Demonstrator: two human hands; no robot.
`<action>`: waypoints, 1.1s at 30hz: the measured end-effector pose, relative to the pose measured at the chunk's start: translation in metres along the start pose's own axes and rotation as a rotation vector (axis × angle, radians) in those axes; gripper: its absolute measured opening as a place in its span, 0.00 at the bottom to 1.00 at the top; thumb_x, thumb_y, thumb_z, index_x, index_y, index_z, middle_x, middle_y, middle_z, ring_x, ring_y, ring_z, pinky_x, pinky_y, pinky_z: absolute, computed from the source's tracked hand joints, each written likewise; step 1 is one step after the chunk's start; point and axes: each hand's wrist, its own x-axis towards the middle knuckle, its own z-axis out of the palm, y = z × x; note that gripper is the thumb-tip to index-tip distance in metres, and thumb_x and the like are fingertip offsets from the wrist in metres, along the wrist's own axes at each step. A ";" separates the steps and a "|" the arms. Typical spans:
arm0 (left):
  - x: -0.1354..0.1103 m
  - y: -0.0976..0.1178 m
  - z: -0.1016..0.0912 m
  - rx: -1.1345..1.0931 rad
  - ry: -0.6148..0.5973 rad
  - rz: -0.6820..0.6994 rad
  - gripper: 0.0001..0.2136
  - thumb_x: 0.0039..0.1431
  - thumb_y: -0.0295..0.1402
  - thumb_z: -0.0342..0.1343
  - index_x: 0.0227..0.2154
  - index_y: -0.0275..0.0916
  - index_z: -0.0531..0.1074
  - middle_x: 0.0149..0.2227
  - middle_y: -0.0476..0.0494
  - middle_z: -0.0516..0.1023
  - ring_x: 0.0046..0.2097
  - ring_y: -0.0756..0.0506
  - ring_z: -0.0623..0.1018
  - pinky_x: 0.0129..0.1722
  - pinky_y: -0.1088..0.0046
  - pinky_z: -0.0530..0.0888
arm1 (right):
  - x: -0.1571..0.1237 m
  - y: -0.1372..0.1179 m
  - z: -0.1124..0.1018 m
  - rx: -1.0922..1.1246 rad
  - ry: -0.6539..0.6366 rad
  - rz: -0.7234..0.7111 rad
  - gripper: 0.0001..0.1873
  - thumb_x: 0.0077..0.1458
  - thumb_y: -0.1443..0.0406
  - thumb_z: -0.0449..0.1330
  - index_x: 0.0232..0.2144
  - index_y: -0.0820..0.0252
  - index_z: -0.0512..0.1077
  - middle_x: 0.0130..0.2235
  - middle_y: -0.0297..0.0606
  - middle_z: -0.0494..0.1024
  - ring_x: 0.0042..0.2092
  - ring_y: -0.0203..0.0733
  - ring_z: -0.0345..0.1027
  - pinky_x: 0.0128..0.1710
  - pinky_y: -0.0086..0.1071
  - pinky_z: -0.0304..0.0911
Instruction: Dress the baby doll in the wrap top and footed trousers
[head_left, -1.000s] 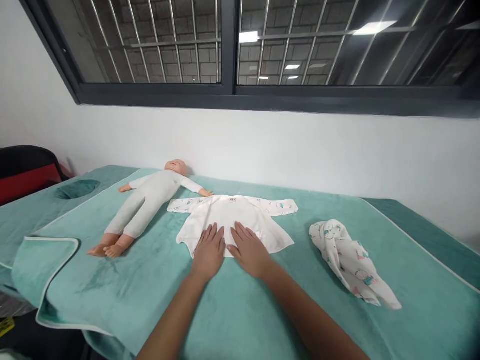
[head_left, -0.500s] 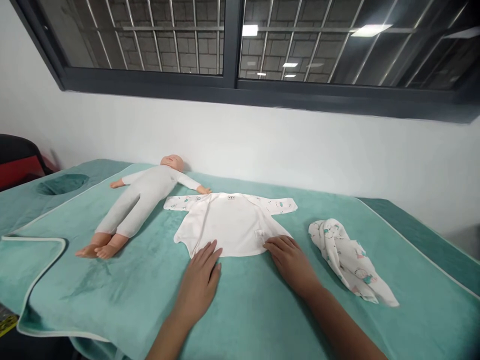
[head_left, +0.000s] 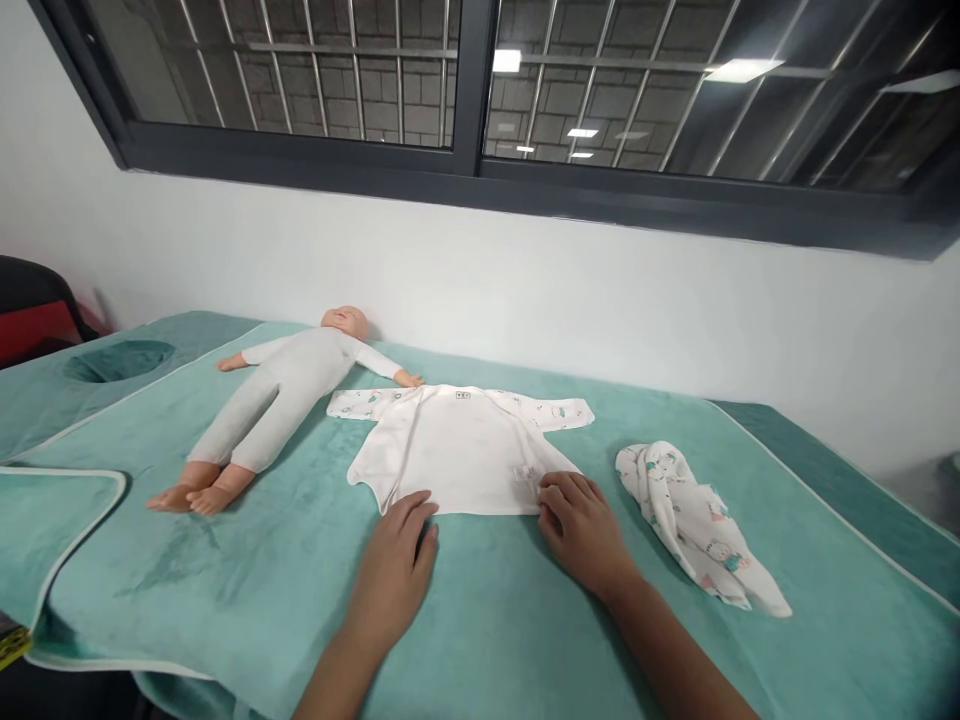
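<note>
A small white baby shirt (head_left: 461,447) lies spread flat on the teal towel (head_left: 300,560), sleeves out to both sides. My left hand (head_left: 394,570) rests flat on the towel, fingers stretched, its fingertips at the shirt's lower left hem. My right hand (head_left: 581,530) lies at the shirt's lower right corner with its fingers curled down onto the hem; whether it pinches the cloth I cannot make out. A baby doll (head_left: 281,395) in a grey suit lies on its back to the left of the shirt.
A crumpled white patterned garment (head_left: 694,520) lies to the right of my right hand. The bed runs along a white wall under a barred window. A folded towel corner (head_left: 52,510) hangs at the left edge, and a round face hole (head_left: 116,360) sits far left.
Both hands slid from the middle of the shirt down and apart to its lower hem. The right fingers have curled in at the corner. The camera shifted slightly.
</note>
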 end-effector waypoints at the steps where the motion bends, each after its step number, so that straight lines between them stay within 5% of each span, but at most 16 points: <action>1: 0.000 0.001 0.000 -0.007 0.005 -0.004 0.12 0.65 0.33 0.46 0.48 0.41 0.70 0.55 0.40 0.71 0.56 0.41 0.71 0.55 0.54 0.71 | 0.000 -0.002 0.000 0.015 0.004 0.001 0.07 0.56 0.72 0.53 0.33 0.60 0.71 0.43 0.42 0.73 0.48 0.45 0.64 0.51 0.41 0.58; 7: 0.002 0.003 -0.002 -0.042 0.008 -0.005 0.11 0.64 0.32 0.46 0.46 0.39 0.68 0.52 0.38 0.71 0.55 0.40 0.71 0.54 0.53 0.70 | 0.039 -0.030 0.019 0.217 -0.086 0.085 0.15 0.63 0.65 0.48 0.48 0.59 0.70 0.57 0.43 0.68 0.58 0.43 0.60 0.58 0.38 0.57; 14: 0.000 0.003 -0.003 -0.081 -0.012 -0.030 0.09 0.65 0.31 0.45 0.44 0.39 0.68 0.52 0.38 0.71 0.55 0.42 0.70 0.54 0.56 0.69 | 0.114 -0.049 0.079 0.068 -0.272 0.332 0.35 0.65 0.53 0.42 0.64 0.74 0.52 0.67 0.52 0.48 0.69 0.51 0.39 0.66 0.47 0.37; 18: -0.002 0.002 -0.003 -0.094 0.032 -0.010 0.09 0.64 0.29 0.44 0.42 0.40 0.69 0.49 0.40 0.73 0.52 0.43 0.72 0.53 0.59 0.70 | 0.115 -0.045 0.096 -0.017 -0.345 0.336 0.38 0.65 0.51 0.40 0.66 0.75 0.49 0.68 0.51 0.44 0.69 0.49 0.34 0.67 0.47 0.33; 25: 0.001 0.005 -0.003 -0.064 0.117 -0.036 0.10 0.64 0.26 0.44 0.38 0.37 0.70 0.39 0.41 0.74 0.43 0.44 0.73 0.45 0.63 0.71 | 0.112 -0.046 0.095 -0.054 -0.341 0.327 0.37 0.65 0.51 0.39 0.65 0.75 0.50 0.68 0.51 0.44 0.69 0.50 0.35 0.66 0.47 0.35; 33: 0.004 0.004 -0.002 -0.043 0.122 -0.087 0.10 0.64 0.28 0.44 0.38 0.38 0.71 0.36 0.42 0.75 0.40 0.43 0.74 0.41 0.62 0.71 | 0.105 -0.041 0.093 -0.029 -0.276 0.012 0.34 0.66 0.53 0.41 0.64 0.72 0.54 0.67 0.49 0.49 0.68 0.49 0.42 0.66 0.47 0.41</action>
